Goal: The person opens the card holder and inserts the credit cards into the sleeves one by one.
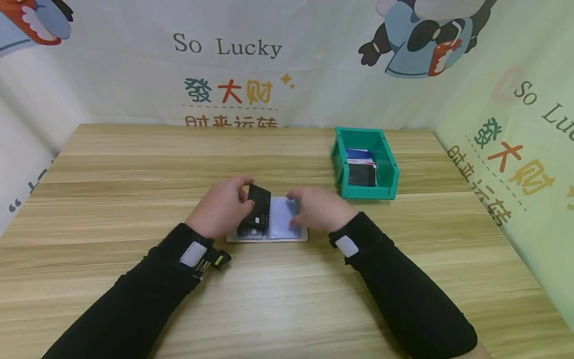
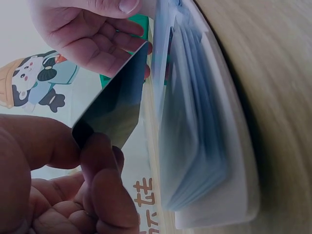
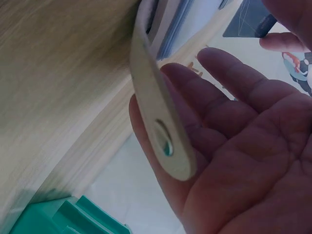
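From head, we look forward and down, farthest off, over worktop [image 1: 278, 299] to backdrop [image 1: 314, 75]. From left wrist, we sit low, rolled sideways, close beside card [image 2: 117, 100] and booklet [image 2: 180, 131], facing right grip [image 1: 322, 207] beyond. From right wrist, we face backdrop aslant, right grip very near, left grip [image 1: 219, 207] at upper right. All three views share booklet, card and green bin [image 1: 365, 193].

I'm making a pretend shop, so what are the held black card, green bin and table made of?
Card: probably stiff plastic; smooth, and shiny where its face reflects light.
Bin: likely hard plastic, with smooth, evenly green walls.
Table: looks like wood, slightly glossy; grain streaks show, but they could be printed.
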The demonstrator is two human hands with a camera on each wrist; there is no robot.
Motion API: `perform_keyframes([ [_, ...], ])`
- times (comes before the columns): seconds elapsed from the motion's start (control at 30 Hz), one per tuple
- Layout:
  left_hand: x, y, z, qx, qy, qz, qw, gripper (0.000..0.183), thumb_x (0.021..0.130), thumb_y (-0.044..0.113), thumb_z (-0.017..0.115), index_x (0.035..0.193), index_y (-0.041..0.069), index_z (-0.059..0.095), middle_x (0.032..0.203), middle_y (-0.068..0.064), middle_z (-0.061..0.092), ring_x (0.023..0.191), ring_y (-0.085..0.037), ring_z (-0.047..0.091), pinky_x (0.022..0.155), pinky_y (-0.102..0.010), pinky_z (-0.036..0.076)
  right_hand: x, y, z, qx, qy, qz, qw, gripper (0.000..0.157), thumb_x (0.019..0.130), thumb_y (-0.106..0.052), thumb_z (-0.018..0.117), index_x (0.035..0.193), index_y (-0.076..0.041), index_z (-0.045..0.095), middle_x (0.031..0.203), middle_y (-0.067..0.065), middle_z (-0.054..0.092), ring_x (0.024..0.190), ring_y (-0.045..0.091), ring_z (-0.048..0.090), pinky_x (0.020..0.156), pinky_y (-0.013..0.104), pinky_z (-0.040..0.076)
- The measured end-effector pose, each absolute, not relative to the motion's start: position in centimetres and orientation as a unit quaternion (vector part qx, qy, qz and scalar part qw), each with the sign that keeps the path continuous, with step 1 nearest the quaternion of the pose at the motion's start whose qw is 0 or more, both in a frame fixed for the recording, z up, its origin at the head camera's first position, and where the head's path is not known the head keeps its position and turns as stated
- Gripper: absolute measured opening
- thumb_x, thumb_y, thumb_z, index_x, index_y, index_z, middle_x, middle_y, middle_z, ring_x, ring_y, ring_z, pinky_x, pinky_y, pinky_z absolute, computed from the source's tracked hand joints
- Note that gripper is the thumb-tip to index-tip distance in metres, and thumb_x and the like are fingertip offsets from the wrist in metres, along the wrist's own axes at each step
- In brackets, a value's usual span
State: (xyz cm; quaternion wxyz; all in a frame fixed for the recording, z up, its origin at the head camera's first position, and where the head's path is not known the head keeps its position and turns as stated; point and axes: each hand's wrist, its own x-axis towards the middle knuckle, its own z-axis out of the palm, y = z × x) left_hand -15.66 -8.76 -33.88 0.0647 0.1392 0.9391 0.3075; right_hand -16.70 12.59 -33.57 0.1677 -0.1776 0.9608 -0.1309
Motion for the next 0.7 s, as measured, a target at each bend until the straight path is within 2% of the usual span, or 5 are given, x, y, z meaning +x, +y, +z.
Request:
perform_keyframes([
  [0.7, -15.7, -8.77, -34.18, 0.16, 0.941, 0.283, 0.09, 0.047, 0.09, 0.016, 0.058, 0.134, 0.003, 0.046, 0.08, -0.005, 0.056, 0.056, -0.016, 0.05, 0.049, -0.032, 0.043, -16.67, 12.54, -33.74, -0.186, 0.962, -0.113, 0.163, 0.058, 0.079, -0.029, 0.076, 0.13, -0.012, 0.055, 0.123, 0.004, 0.058, 0.101, 0.013, 0.051, 0.094, 0.036, 0.043],
])
